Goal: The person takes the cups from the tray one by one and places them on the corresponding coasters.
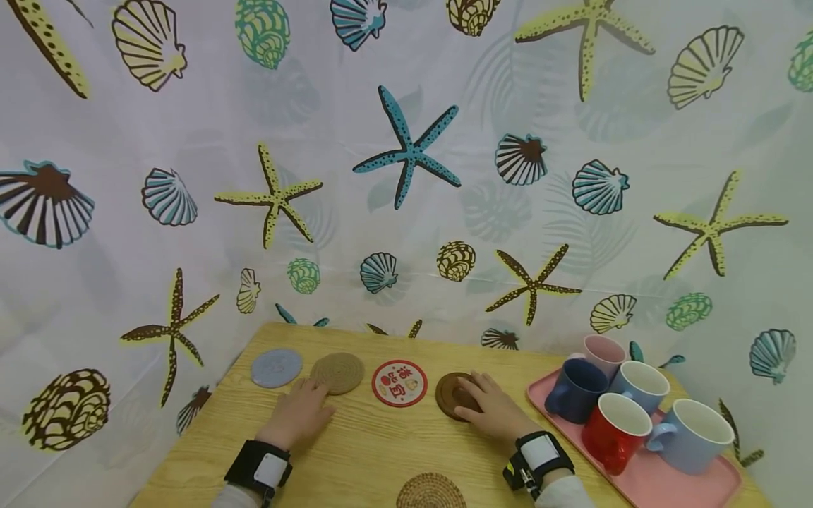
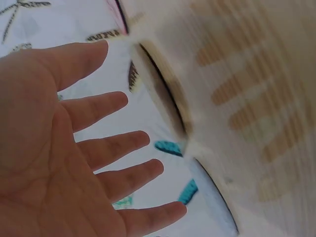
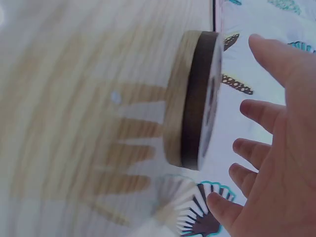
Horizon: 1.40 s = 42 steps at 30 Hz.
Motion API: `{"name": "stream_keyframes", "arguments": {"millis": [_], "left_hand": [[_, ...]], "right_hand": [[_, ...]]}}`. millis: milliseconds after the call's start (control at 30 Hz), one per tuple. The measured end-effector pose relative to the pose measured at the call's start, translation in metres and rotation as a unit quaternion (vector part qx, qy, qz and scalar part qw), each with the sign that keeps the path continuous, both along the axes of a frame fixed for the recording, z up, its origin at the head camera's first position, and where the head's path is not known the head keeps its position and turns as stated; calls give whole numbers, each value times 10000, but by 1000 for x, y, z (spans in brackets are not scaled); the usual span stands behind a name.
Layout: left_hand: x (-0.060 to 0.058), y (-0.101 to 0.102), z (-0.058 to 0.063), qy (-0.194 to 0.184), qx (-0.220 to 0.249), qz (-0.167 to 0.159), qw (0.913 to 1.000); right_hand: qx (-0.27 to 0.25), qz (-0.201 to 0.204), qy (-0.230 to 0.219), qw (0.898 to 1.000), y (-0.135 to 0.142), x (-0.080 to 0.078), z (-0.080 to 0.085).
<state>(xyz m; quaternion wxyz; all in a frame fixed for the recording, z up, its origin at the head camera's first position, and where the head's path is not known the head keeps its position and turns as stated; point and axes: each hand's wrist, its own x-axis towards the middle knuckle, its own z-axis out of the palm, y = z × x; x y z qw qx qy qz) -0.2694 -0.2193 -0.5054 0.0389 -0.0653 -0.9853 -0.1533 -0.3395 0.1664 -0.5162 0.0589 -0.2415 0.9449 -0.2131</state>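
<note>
In the head view my left hand [image 1: 297, 415] hovers just in front of a beige woven coaster [image 1: 339, 374], close to a pale blue round coaster [image 1: 274, 368]. The left wrist view shows its fingers [image 2: 116, 143] spread and straight, with nothing held and a gap to the woven coaster [image 2: 160, 91]. My right hand [image 1: 498, 410] is over the right side of a brown wooden coaster [image 1: 448, 396]. In the right wrist view its fingers [image 3: 252, 153] are extended, apart from that thick dark-edged coaster [image 3: 193, 103]. Between the hands lies a red-rimmed white coaster [image 1: 399, 383] with printed characters.
At the right, a pink tray [image 1: 667, 476] bears several mugs, among them a red mug [image 1: 612, 434], a navy mug [image 1: 576, 391] and a light blue mug [image 1: 695, 437]. A woven round mat [image 1: 430, 492] lies at the near edge. A patterned curtain [image 1: 406, 233] stands behind the table.
</note>
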Motion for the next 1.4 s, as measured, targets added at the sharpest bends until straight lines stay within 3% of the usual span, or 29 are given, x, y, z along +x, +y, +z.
{"name": "stream_keyframes", "arguments": {"millis": [233,467,700,1000,1133,1267,1400], "left_hand": [[-26,-31,-10,-80,-255,322,9991],[-43,-49,-8,-498,-409,479,9968],[-46,-59,-9,-894,-184,754,9930],[-41,-76,-12,-886,-151,804,9927],[-42,-71,-14,-488,-291,610,9965],[-46,-48,-13,12,-345,297,9990],[-47,-18,-9,-10,11,172,9999]], "right_hand": [[190,180,471,9985,8,19,10],[73,75,545,9985,13,36,14],[129,167,753,9969,17,44,16],[141,206,590,9979,18,47,19],[159,146,547,9983,19,48,19],[160,125,573,9981,20,50,19],[96,149,570,9982,18,52,18]]}}
